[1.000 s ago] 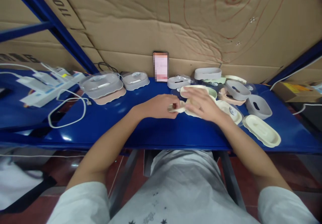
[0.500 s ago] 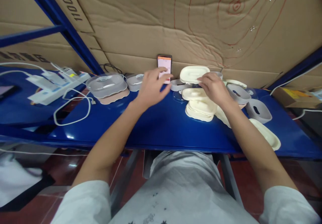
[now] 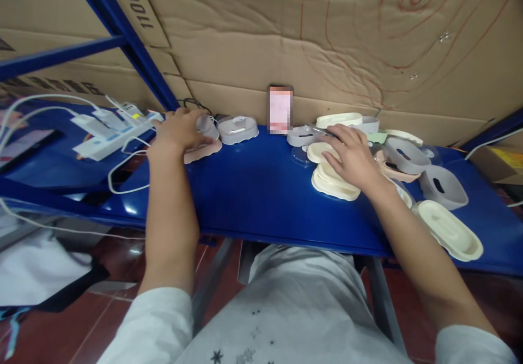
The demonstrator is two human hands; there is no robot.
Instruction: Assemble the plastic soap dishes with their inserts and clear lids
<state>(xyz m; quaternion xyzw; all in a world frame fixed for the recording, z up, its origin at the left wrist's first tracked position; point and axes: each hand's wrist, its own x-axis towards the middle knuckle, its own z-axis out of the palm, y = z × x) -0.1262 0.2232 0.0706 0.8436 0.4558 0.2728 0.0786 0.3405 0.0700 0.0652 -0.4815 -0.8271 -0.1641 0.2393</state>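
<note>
My left hand (image 3: 176, 131) is over a grey oval container (image 3: 209, 127) at the left and hides much of it. Its fingers are spread, with the thumb near the container's front side. Under that container lies a pinkish scalloped piece (image 3: 204, 150). My right hand (image 3: 353, 156) hovers over a stack of cream oval trays (image 3: 333, 181), thumb and fingers apart. Just past its fingertips are a cream tray (image 3: 339, 119) and a grey container with a slot (image 3: 302, 135). Whether the fingertips touch anything there is hard to make out.
A phone (image 3: 280, 110) leans on the cardboard wall. Another lidded grey container (image 3: 237, 129) stands left of it. Grey slotted shells (image 3: 443, 187) and a cream tray (image 3: 449, 230) lie at the right. A white power strip (image 3: 118, 135) with cables is at the left.
My left hand has moved left from in front of the phone to the grey container. My right hand has let go of the cream tray, which now rests at the back. The view has shifted slightly.
</note>
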